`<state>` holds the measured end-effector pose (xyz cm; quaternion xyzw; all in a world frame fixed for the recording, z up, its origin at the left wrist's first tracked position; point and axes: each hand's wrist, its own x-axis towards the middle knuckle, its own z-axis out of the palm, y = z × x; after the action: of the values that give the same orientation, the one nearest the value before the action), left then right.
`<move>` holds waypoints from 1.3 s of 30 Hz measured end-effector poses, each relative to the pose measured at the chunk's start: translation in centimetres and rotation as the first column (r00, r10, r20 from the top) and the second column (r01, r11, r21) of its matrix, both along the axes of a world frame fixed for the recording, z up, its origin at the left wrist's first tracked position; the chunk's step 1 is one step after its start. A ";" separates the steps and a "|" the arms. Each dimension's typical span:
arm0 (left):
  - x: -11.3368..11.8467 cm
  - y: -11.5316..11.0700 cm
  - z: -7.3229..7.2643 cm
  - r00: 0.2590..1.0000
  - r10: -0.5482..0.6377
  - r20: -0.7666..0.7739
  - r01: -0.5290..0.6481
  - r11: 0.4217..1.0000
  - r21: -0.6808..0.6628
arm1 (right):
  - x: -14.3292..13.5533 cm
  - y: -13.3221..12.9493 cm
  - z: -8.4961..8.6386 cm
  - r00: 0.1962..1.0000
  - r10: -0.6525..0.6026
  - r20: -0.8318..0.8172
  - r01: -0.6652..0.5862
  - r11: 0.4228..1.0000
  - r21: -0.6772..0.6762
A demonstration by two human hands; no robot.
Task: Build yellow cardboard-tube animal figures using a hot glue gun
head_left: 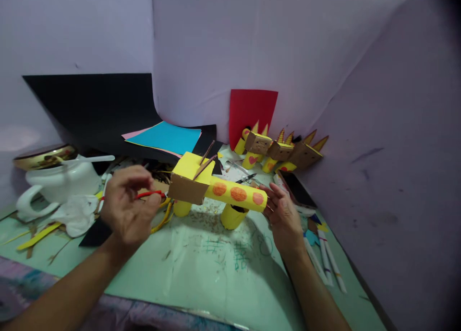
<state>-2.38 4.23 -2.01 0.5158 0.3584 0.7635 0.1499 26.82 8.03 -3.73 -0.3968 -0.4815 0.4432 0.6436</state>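
Note:
A yellow paper tube [238, 194] with orange spots lies level, joined at its left end to a yellow and brown cardboard box [188, 187] with two thin brown sticks on top. Short yellow tubes stand beneath them. At the tube's right end is my right hand [284, 218], fingers spread beside or lightly touching it. My left hand [131, 204] is left of the box, its fingers curled apart near a red-handled tool [149, 194]; whether it holds the tool is unclear. Yellow scissor handles [165, 218] lie partly behind.
Similar cardboard figures [281, 151] stand at the back by a red sheet [252, 110]. Blue paper [165, 136] lies on black sheets. A white teapot [59, 182] and paper scraps are at left; markers [329, 259] and a phone [295, 189] are at right.

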 end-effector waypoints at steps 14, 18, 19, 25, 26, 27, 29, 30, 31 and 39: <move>-1.5 3.9 3.8 0.783 -0.597 -0.175 0.462 0.747 -0.478 | 0.7 -2.2 2.2 0.977 -0.210 -0.022 0.211 0.963 0.167; -1.0 4.2 4.2 0.778 -0.619 -0.110 0.510 0.724 -0.466 | 0.5 -4.2 2.0 0.972 -0.231 0.054 0.214 0.953 0.216; -0.8 4.1 4.2 0.788 -0.609 -0.089 0.509 0.726 -0.462 | 0.4 -4.7 1.9 0.968 -0.241 0.077 0.218 0.950 0.225; 1.6 2.1 4.7 0.931 -0.361 -0.042 0.300 0.830 -0.470 | -1.0 -7.0 1.5 0.927 -0.304 0.220 0.238 0.929 0.282; 2.2 1.6 4.6 0.951 -0.302 -0.064 0.240 0.852 -0.466 | -1.5 -7.3 1.5 0.916 -0.312 0.252 0.236 0.927 0.291; 2.8 1.2 4.5 0.967 -0.232 -0.105 0.161 0.877 -0.453 | -2.2 -7.7 1.5 0.903 -0.314 0.293 0.225 0.927 0.300; 4.1 0.5 4.1 0.974 -0.087 -0.211 -0.005 0.917 -0.399 | -3.5 -8.3 1.4 0.877 -0.290 0.384 0.172 0.934 0.312; 4.7 0.2 3.8 0.963 -0.024 -0.267 -0.079 0.926 -0.370 | -4.2 -8.6 1.3 0.867 -0.268 0.420 0.137 0.939 0.315; 5.3 -0.1 3.6 0.950 0.020 -0.311 -0.133 0.928 -0.348 | -4.8 -8.8 1.3 0.863 -0.242 0.444 0.102 0.943 0.315; 7.6 -1.8 3.0 0.850 0.146 -0.506 -0.317 0.909 -0.271 | -7.3 -8.9 0.7 0.872 -0.107 0.478 -0.049 0.952 0.303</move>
<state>5.24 2.40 0.97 0.6049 0.5723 0.5514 0.0507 19.50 -0.89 -3.07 -0.3986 -0.6850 0.2390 0.5611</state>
